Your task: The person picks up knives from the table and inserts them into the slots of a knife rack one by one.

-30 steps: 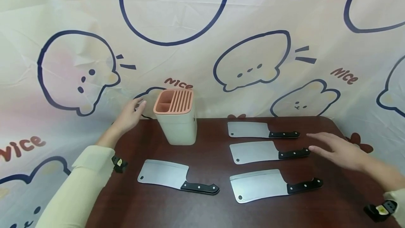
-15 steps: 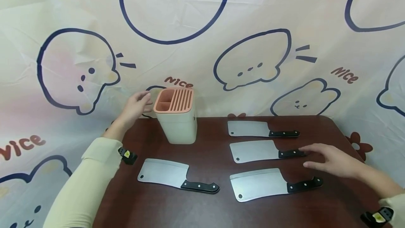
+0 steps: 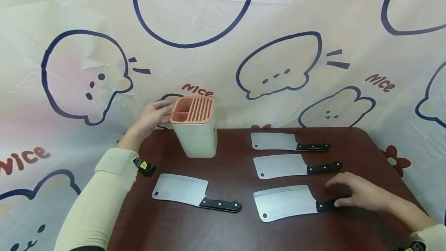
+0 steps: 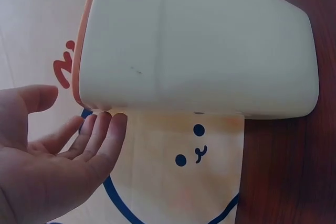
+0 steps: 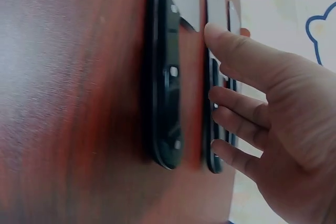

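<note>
A cream knife holder (image 3: 199, 142) with a slotted orange-pink top stands upright at the back of the table. Beside its left side is my left hand (image 3: 150, 119), fingers spread and fingertips right at its upper wall (image 4: 199, 45) in the left wrist view. My right hand (image 3: 362, 193) hovers at the handle of the front right cleaver (image 3: 285, 203), thumb apart from the loosely bent fingers, hiding the handle's end in the head view. In the right wrist view that black handle (image 5: 170, 77) lies beyond the fingers, with nothing in the palm.
Behind the front cleaver lie a middle cleaver (image 3: 278, 166) and a back cleaver (image 3: 273, 141), handles to the right. Another cleaver (image 3: 181, 189) lies front left of the dark wooden table (image 3: 223, 235). A printed cloth (image 3: 216, 73) hangs behind.
My left hand has moved right, up to the knife holder's side. My right hand has come from near the middle cleaver's handle down toward the front cleaver's handle. The cleavers stay put.
</note>
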Motion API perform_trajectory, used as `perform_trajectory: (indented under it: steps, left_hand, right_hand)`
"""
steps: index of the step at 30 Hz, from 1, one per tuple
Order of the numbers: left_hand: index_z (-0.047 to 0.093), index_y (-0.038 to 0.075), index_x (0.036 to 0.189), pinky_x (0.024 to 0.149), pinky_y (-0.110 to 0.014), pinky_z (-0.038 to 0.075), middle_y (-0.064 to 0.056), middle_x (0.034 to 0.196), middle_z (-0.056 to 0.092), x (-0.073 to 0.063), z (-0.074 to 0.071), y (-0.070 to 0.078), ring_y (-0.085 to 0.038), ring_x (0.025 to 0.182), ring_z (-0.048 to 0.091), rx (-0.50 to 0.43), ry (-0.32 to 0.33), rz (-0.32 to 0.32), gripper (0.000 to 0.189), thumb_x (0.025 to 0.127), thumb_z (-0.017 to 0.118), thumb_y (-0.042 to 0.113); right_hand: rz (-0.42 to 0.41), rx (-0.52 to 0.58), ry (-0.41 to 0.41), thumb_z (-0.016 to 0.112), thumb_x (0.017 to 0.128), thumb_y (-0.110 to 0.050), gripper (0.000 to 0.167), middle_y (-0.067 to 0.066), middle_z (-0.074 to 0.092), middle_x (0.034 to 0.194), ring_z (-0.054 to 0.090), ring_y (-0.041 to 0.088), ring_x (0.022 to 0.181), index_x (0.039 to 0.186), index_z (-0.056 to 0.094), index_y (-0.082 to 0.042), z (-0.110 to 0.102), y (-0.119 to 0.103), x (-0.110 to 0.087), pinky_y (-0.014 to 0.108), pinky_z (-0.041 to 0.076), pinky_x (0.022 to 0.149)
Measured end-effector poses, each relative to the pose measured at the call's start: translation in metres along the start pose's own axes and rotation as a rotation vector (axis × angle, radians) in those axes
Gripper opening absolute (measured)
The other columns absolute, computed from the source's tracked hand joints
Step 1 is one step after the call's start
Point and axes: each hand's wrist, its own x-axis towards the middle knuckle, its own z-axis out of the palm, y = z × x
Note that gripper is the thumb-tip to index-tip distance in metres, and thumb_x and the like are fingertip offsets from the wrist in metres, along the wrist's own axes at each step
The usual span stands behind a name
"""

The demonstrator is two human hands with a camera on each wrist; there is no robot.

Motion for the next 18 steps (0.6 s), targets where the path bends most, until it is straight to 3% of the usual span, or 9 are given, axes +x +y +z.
perform_trajectory:
  steps: [7, 18]
  left_hand:
    - [0.038, 0.003, 0.155, 0.109, -0.049, 0.045, -0.021, 0.154, 0.044, 0.001, 0.002, -0.001, -0.038, 0.132, 0.054, 0.001, -0.03, 0.031, 0.056, 0.106, 0.056, 0.022]
    - [0.04, 0.004, 0.155, 0.106, -0.045, 0.048, -0.018, 0.155, 0.044, 0.003, 0.003, -0.004, -0.036, 0.132, 0.055, 0.012, -0.031, 0.015, 0.052, 0.107, 0.054, 0.018]
  right_hand:
    - [-0.079, -0.038, 0.002, 0.083, 0.08, -0.051, 0.047, -0.016, 0.063, 0.112, 0.055, 0.006, 0.104, 0.117, 0.068, -0.028, 0.017, 0.01, 0.0, 0.033, 0.054, 0.083]
    - [-0.029, -0.04, -0.033, 0.088, 0.078, -0.039, 0.039, -0.017, 0.06, 0.107, 0.054, 0.008, 0.097, 0.11, 0.067, -0.03, 0.025, 0.016, -0.002, 0.035, 0.055, 0.079]
